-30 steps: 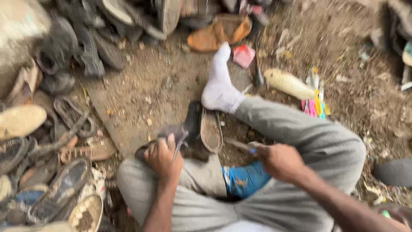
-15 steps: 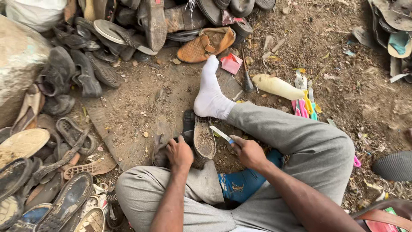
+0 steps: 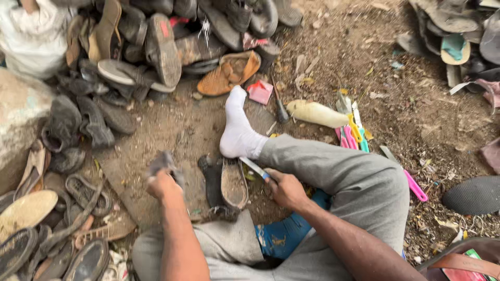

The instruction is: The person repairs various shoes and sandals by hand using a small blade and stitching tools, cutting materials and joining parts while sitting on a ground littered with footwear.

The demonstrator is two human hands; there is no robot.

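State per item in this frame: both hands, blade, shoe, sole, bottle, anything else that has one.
left hand: closed on a grey scrap, raised above the ground
right hand: gripping a knife, blade aimed at the sole
shoe sole: detached, lying tread-up, dirty
black shoe: lying beside the sole, touching it
white sock: on the foot, resting on the dirt
pale bottle: lying on its side
brown shoe: worn, opening up

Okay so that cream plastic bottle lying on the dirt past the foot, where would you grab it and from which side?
Judging by its pose, grip the cream bottle around its wide middle, coming from above. It lies on its side on the ground, left to right in view, so its long flanks are exposed. The coloured tools crowd its right end and the dark-handled tool lies at its left end, so top-down looks clearest.
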